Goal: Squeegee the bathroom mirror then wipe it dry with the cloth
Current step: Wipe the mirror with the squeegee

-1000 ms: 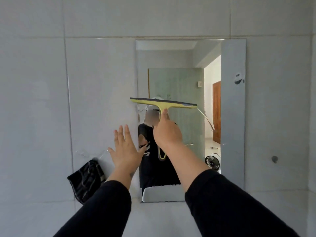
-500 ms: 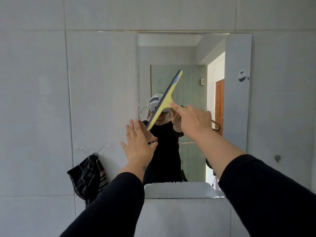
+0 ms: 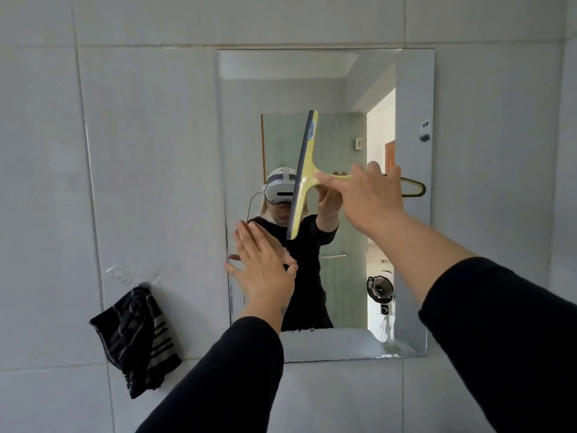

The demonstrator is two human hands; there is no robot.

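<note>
At frame centre, the right hand [image 3: 371,195] grips the yellow plastic squeegee [image 3: 304,176], its blade near-vertical on the rectangular wall mirror [image 3: 412,245]; left hand [image 3: 262,270] flat, empty. Uneven pressure could leave streaks.

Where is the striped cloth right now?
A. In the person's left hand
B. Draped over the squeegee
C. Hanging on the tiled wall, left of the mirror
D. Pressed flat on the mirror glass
C: the dark striped cloth hangs on the tiled wall, left of the mirror; the left hand is open and empty, and the right hand holds only the squeegee.
</note>
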